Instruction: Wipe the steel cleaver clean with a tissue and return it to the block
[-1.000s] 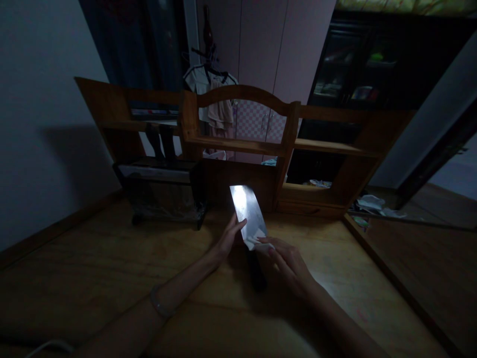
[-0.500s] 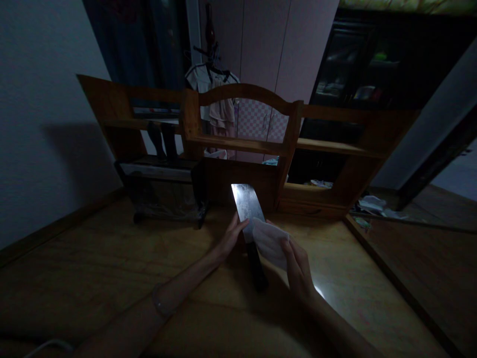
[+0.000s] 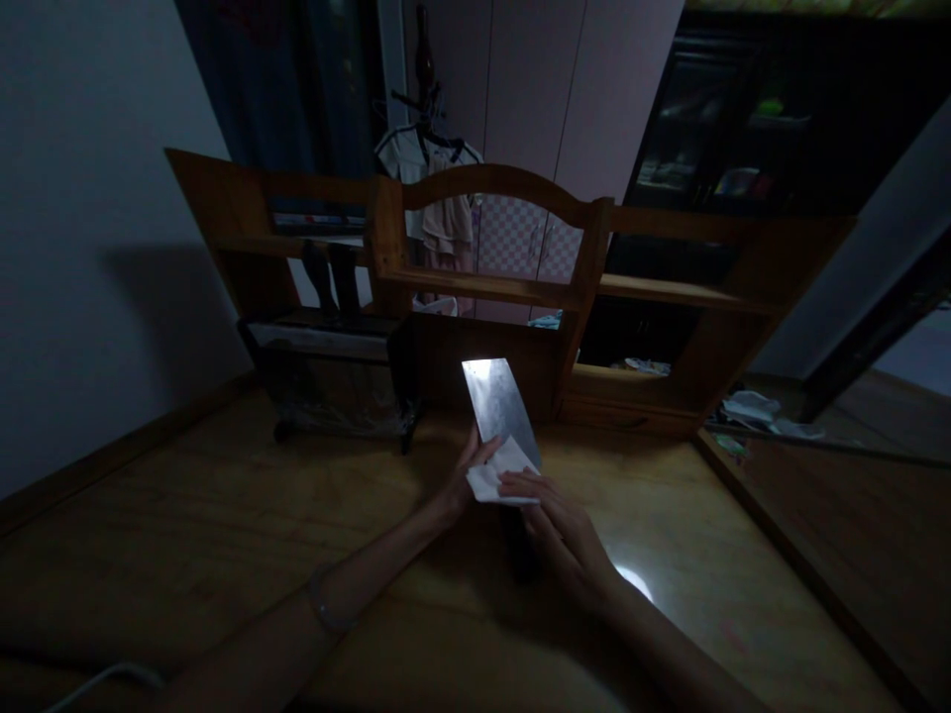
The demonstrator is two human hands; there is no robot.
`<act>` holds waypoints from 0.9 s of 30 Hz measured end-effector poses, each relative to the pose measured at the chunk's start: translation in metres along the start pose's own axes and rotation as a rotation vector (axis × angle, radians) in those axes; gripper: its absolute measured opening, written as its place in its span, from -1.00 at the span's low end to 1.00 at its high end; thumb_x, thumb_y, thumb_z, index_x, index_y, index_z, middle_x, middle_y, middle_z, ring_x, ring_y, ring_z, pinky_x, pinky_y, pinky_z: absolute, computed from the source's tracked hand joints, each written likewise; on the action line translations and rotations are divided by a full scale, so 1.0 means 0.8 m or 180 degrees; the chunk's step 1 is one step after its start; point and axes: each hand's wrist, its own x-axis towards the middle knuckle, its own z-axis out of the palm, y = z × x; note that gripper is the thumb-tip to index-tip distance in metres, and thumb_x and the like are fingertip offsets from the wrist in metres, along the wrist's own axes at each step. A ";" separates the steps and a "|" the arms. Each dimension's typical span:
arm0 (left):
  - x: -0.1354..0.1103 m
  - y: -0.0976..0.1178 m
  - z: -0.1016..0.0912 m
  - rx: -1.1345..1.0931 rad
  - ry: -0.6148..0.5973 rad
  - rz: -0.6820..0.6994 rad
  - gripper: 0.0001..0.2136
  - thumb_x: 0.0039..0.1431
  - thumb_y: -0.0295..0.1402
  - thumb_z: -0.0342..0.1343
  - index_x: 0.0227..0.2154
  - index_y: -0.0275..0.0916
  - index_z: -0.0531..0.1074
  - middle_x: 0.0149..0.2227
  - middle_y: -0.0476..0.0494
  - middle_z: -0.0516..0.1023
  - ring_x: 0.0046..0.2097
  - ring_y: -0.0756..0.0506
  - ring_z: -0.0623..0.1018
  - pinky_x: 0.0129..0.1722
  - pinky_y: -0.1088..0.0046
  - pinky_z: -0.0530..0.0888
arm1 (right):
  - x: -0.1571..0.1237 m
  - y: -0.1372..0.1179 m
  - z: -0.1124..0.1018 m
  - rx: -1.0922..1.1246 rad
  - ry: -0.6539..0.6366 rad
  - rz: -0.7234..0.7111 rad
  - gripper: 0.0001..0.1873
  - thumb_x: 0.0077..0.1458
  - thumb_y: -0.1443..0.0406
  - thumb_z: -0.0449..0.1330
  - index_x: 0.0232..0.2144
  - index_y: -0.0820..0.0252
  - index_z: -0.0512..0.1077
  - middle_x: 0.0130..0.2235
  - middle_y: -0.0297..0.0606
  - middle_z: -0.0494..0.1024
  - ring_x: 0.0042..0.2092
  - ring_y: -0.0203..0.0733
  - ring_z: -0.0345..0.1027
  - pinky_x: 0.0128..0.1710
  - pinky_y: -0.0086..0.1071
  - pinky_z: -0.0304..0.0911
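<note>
– Logging the left grip (image 3: pixel 462 479) first. What does it hold?

– Knife (image 3: pixel 506 404). Grip narrow, pinched at the left edge of the blade. Thumb on the near face; the other fingers are partly hidden behind the metal.

– Right grip (image 3: pixel 569 533)?

– Closed lightly on a white cloth (image 3: pixel 486 483). Fingers lie nearly flat over it, and the cloth lies against the lower blade. Thumb sits low, near the bottom edge of the cloth; too dim to tell its exact contact.

– Position of the knife?

– Between the two grips, over the bench (image 3: pixel 185 555). Blade points up and away, handle (image 3: pixel 520 555) toward the person, the whole tilted. Whether the handle touches the bench, I cannot tell; that patch is dark.

– Light on the blade?

– Bright glare at its top left corner. A second bright spot shows on the bench, just beside the right forearm.

– Nearby items?

– Black rack (image 3: pixel 334 391) on the bench, left of the knife and farther back, with two dark handles (image 3: pixel 319 282) upright at its top and clear wrap across its front. Wooden shelf (image 3: pixel 482 180) behind, arched at the middle. Bracelet (image 3: pixel 321 606) on the left forearm.
</note>
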 end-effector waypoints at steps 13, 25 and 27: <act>-0.011 0.008 0.011 0.0206 -0.0029 0.0351 -0.50 0.18 -0.20 0.13 0.16 -0.22 0.29 0.06 -0.18 0.49 0.05 -0.21 0.48 0.04 0.35 0.38 | 0.009 0.003 -0.008 0.0232 0.0276 0.0249 -0.68 0.35 0.22 -0.08 -0.10 0.08 0.46 -0.07 -0.20 0.51 0.01 -0.10 0.33 0.11 -0.22 0.17; -0.005 0.002 0.006 -0.0239 -0.0334 -0.0224 -0.40 0.20 -0.19 0.12 0.25 -0.02 0.05 0.04 -0.24 0.49 -0.13 -0.31 0.62 -0.17 0.06 0.55 | 0.001 0.041 -0.021 0.1007 0.2154 0.1589 -0.59 0.26 0.02 0.01 -0.25 0.19 0.46 -0.28 -0.29 0.53 -0.24 -0.16 0.36 -0.24 -0.39 0.23; -0.005 0.003 0.007 -0.0365 -0.0453 -0.0315 -0.38 0.20 -0.18 0.11 0.26 -0.01 -0.02 -0.01 -0.26 0.51 -0.29 -0.27 0.66 -0.32 0.11 0.59 | 0.002 0.039 -0.025 0.1187 0.2363 0.1708 -0.60 0.23 -0.01 0.03 -0.23 0.17 0.45 -0.29 -0.32 0.52 -0.26 -0.18 0.36 -0.26 -0.41 0.23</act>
